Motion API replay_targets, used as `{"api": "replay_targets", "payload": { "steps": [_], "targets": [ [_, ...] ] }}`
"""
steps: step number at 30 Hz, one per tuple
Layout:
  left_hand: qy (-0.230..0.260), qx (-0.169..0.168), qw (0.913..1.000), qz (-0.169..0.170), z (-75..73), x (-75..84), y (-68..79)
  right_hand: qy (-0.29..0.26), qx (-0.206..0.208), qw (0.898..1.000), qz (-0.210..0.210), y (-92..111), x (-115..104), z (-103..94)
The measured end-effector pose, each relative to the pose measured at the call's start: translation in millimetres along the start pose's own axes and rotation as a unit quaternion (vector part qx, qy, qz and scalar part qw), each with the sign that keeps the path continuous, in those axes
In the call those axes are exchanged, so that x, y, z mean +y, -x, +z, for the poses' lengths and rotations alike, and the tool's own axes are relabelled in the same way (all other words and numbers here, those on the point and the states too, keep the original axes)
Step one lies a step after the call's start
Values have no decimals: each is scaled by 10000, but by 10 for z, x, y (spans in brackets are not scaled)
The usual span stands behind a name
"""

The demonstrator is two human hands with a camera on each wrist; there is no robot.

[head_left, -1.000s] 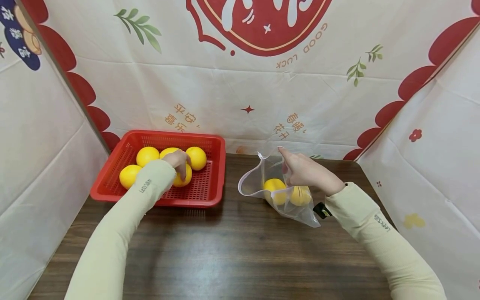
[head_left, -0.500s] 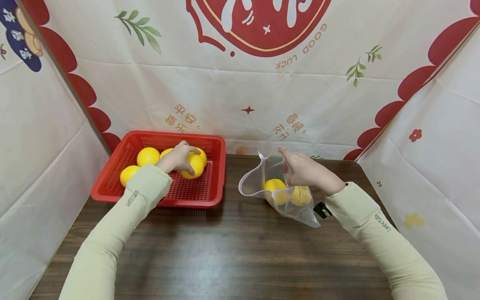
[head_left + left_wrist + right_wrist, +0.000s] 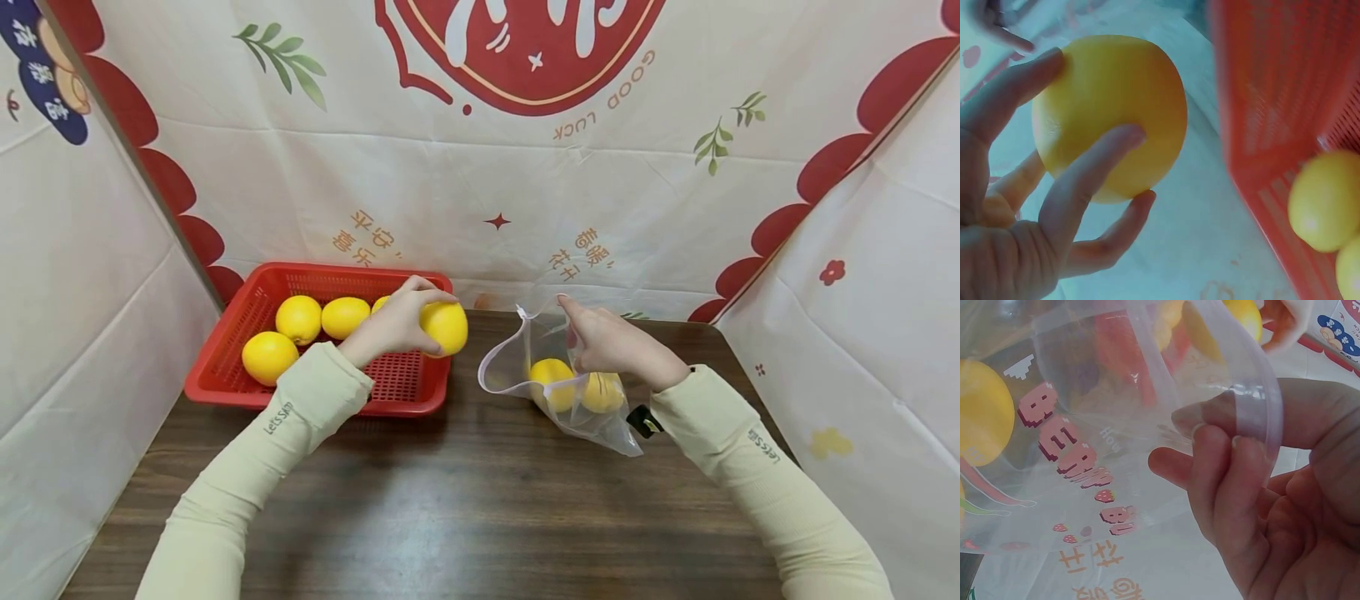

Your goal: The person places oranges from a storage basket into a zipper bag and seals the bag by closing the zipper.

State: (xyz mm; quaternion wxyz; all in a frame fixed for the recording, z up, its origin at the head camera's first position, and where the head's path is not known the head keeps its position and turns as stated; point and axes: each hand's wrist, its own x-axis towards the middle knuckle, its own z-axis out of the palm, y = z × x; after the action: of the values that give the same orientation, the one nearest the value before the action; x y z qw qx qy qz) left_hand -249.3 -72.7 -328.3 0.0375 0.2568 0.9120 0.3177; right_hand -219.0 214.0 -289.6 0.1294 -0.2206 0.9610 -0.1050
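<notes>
So the left hand's fingers (image 3: 1107,159) are spread about as wide as the fruit they've got hold of, bent round the sides of one yellow fruit (image 3: 1129,81), and that's the left hand (image 3: 401,323) in the head view, holding it up over the right edge of the red basket (image 3: 405,408). Left wrist cam shows a bit of a gap between that fruit and the basket wall. The right hand (image 3: 611,340) has its fingers mostly curled in, pinching the pale rim of a see-through bag (image 3: 600,433), and the bag's mouth is gaping toward the basket. Two more fruits, a left one (image 3: 551,383) and a right one (image 3: 602,392), are down inside the bag, side by side. I count four in the basket, one half hidden behind the left hand. Basket and bag are both on a dark wood table (image 3: 480,508), well lined up left and right, with a white printed cloth (image 3: 450,179) hanging behind and pale sleeves (image 3: 750,467) on both arms
</notes>
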Motion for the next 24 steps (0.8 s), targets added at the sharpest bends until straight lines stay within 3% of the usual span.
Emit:
{"api": "replay_targets", "payload": {
  "steps": [6,13,19,24],
  "targets": [
    [612,124,9967,511,118,171,-51,-20,-26,10000,14,-7,-1,2],
    [1385,226,9869,800,273,375,-86,-73,-43,9999,61,-23,-24,13],
    [1709,0,9809,926,467,484,-122,-74,55,9999,42,-40,-39,20],
    [1803,-241,9790,920,632,471,-150,-15,-15,10000,55,-54,-44,19]
  ]
}}
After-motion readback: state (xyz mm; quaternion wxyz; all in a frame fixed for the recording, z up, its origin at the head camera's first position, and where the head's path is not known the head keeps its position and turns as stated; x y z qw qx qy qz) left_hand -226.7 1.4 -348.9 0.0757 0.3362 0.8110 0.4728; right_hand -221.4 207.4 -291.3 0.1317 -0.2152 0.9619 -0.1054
